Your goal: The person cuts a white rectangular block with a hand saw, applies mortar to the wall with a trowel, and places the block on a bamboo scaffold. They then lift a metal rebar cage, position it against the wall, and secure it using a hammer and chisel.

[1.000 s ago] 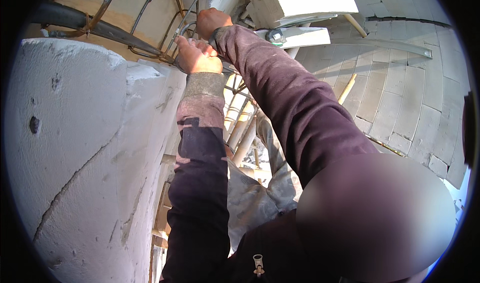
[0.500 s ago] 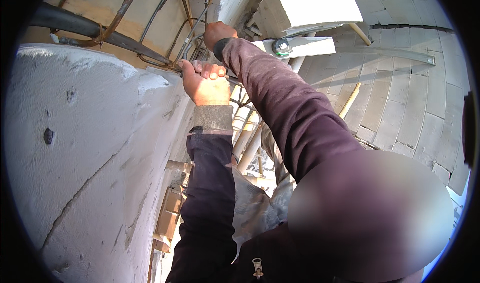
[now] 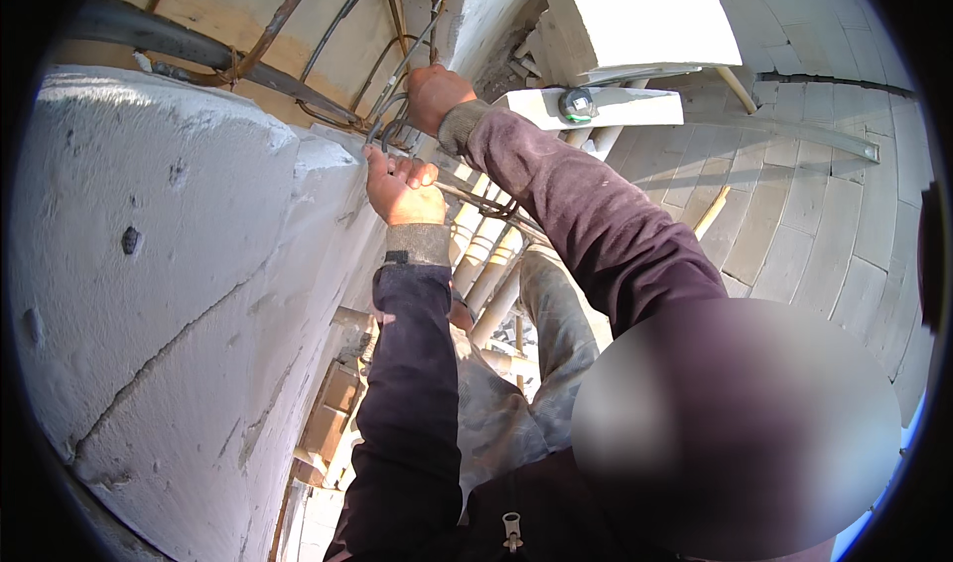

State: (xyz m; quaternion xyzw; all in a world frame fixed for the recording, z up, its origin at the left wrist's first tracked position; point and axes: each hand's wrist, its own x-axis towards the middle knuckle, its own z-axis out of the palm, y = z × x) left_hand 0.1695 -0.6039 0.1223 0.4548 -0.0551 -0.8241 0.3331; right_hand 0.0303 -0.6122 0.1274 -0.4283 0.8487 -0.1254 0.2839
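Both my hands are closed on the steel reinforcing bars beside the white block wall (image 3: 189, 234). My left hand (image 3: 405, 193) is curled at the block's corner, its thumb pointing up along a bent bar end (image 3: 389, 115). Bars (image 3: 476, 201) run out from behind that hand to the right. Higher and slightly to the right, my right hand (image 3: 440, 98) is wrapped at the foot of an upright rusty bar (image 3: 435, 16). Its fingertips are mostly hidden. Left of my hands, a thick dark bar (image 3: 179, 38) crosses thinner rods, with tie wire around one crossing.
A white block (image 3: 635, 26) stands at the far right above a pale board (image 3: 615, 108) carrying a tape measure (image 3: 577, 105). Grey planks (image 3: 804, 224) cover the right side, with a metal strip (image 3: 814, 137) across them. Scaffold poles (image 3: 496, 299) show below my hands.
The view has shifted slightly. My left hand sits a little lower and farther from my right hand, which has turned a bit. Both stay at the bars.
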